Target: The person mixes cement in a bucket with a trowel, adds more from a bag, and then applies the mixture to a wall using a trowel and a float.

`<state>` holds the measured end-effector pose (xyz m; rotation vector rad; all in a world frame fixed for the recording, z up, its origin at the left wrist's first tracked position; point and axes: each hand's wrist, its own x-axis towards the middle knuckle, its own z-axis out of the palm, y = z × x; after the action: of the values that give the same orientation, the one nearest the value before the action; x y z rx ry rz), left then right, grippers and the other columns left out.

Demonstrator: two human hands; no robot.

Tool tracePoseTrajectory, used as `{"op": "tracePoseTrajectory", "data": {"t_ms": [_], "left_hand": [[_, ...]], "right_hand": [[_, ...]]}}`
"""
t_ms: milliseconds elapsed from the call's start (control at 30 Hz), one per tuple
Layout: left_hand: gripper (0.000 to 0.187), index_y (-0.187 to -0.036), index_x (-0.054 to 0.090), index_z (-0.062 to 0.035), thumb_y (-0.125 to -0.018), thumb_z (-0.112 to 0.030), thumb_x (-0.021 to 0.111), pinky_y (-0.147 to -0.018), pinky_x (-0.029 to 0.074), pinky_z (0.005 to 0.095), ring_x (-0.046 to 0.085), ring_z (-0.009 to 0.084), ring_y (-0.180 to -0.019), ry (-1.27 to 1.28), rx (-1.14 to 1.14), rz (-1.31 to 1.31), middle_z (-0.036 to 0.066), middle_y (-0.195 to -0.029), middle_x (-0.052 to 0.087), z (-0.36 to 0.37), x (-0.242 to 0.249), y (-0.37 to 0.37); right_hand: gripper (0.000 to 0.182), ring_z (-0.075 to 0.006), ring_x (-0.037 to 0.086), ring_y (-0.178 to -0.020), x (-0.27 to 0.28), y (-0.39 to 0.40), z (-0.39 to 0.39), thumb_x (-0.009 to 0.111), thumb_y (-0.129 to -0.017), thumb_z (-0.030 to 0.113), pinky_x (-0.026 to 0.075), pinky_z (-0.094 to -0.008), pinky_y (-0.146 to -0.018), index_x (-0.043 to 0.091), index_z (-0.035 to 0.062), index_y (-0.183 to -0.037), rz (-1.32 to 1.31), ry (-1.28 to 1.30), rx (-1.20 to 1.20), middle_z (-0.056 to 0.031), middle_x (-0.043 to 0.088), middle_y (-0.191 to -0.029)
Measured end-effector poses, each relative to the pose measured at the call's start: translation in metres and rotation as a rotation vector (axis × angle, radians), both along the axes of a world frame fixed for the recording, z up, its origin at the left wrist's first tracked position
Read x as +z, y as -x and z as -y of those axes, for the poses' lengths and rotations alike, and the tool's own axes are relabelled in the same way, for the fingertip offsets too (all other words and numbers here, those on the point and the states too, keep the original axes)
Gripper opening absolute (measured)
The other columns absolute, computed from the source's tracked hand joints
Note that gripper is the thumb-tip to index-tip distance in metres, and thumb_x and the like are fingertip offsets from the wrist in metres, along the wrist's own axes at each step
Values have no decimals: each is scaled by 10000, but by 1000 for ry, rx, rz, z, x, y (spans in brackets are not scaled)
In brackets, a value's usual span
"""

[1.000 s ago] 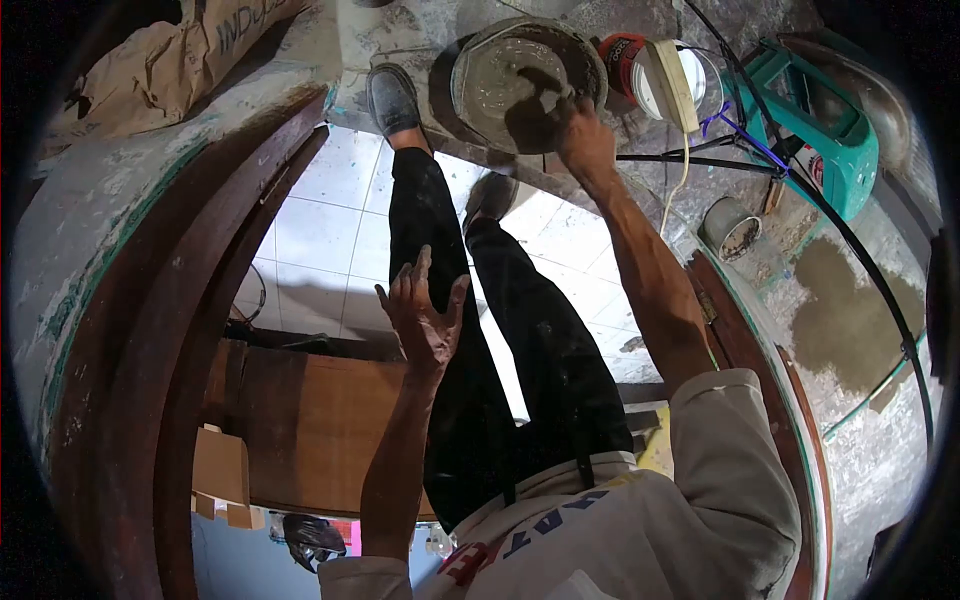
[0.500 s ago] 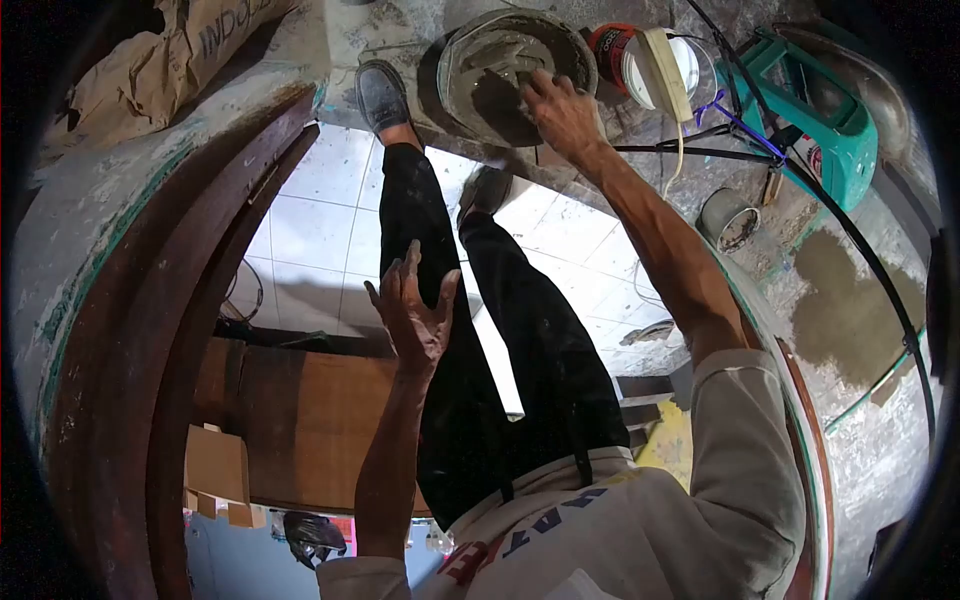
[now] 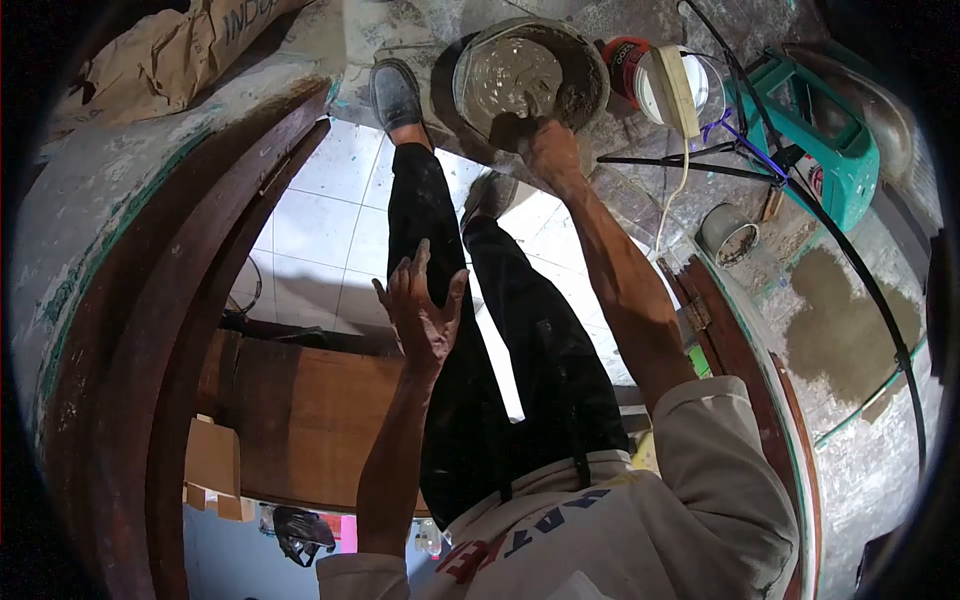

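At the top of the head view, a round dark bucket (image 3: 602, 88) holds wet grey cement mortar (image 3: 515, 72). My right hand (image 3: 552, 150) is at the bucket's near rim, its fingers curled closed. Something dark shows beside the fingers, but shadow hides whether it is a tool or part of the hand. My left hand (image 3: 422, 308) hangs in the air over my left leg. Its fingers are spread, it holds nothing, and grey residue coats the skin.
Right of the bucket stand a red-and-white pail (image 3: 655, 85), a pale power strip (image 3: 676, 92) with its cord, and a green plastic stool (image 3: 815, 140). A small pot (image 3: 730, 235) and a wet cement patch (image 3: 850, 315) lie further right. A paper sack (image 3: 185, 50) sits upper left.
My right hand has drawn back from above the mortar to the bucket's near rim, and its fingers have curled in. My left hand has barely moved. The view has shifted slightly.
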<state>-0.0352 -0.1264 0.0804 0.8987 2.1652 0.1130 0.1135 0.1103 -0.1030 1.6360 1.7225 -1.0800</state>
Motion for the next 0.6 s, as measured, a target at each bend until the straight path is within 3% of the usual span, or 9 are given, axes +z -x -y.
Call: {"op": "tracePoseTrajectory", "data": {"t_ms": [33, 167, 233, 267, 333, 367, 500, 533, 600], "left_hand": [[704, -1501, 534, -88, -987, -551, 666, -1208, 186, 717, 572, 365, -1318, -10, -6, -2, 148, -1309, 663, 2, -1, 0], [714, -1496, 538, -80, -986, -564, 662, -1214, 184, 699, 576, 360, -1308, -63, -12, -25, 149, -1316, 661, 4, -2, -1], [718, -1495, 538, -74, -986, -567, 660, -1208, 196, 696, 581, 359, -1299, -60, -12, -24, 153, -1314, 661, 2, -1, 1], [722, -1494, 538, -69, -987, -569, 658, -1202, 209, 693, 586, 359, -1291, -54, -15, -15, 157, -1312, 662, 3, 0, 1], [724, -1496, 535, -65, -988, -567, 658, -1195, 221, 691, 589, 361, -1286, -54, -18, -4, 162, -1306, 665, 6, 0, 2], [725, -1497, 532, -62, -990, -565, 658, -1188, 233, 688, 592, 363, -1280, -61, -13, 3, 167, -1300, 667, 6, -1, 4], [728, -1482, 545, -48, -988, -570, 658, -1179, 254, 676, 599, 366, -1267, -76, -15, -15, 180, -1284, 675, 5, -5, 3], [729, -1473, 552, -46, -985, -578, 656, -1178, 252, 680, 603, 368, -1262, -83, -8, -7, 181, -1277, 678, 6, -4, 4], [730, -1464, 560, -44, -983, -585, 655, -1177, 249, 685, 606, 370, -1258, -91, -1, 1, 182, -1269, 682, 6, -4, 5]], "right_hand": [[306, -431, 743, -988, -22, -12, 15, 753, -878, 301, 600, -490, -875, 762, 34, -1026, -94, -192, 31, -235, 749, -940], [293, -431, 743, -976, 1, -15, -1, 746, -867, 287, 602, -499, -850, 751, 23, -994, -281, -253, 81, -216, 754, -948], [420, -477, 696, -955, 25, -5, -22, 770, -854, 297, 579, -525, -836, 676, 9, -1144, -221, -249, 121, -257, 663, -1142], [420, -477, 696, -955, 31, -1, -27, 770, -854, 297, 579, -525, -836, 676, 9, -1144, -219, -243, 116, -257, 663, -1142], [427, -433, 728, -965, 30, 2, -35, 696, -881, 168, 605, -543, -792, 628, 77, -1292, -51, -428, 340, -195, 669, -1167], [528, -418, 730, -963, 25, -6, -35, 690, -897, 155, 607, -563, -802, 551, 71, -1400, -3, -363, 361, -212, 576, -1324], [485, -427, 716, -1051, 15, -14, 9, 627, -946, 126, 626, -525, -823, 520, 4, -1403, 131, -350, 500, -268, 582, -1268], [481, -466, 708, -1053, 24, -5, 8, 602, -966, 122, 627, -527, -822, 505, 10, -1424, 118, -217, 469, -287, 592, -1259], [439, -511, 713, -972, 20, 3, 6, 558, -944, 93, 613, -575, -789, 521, 72, -1381, -44, -293, 450, -282, 591, -1270]]}}
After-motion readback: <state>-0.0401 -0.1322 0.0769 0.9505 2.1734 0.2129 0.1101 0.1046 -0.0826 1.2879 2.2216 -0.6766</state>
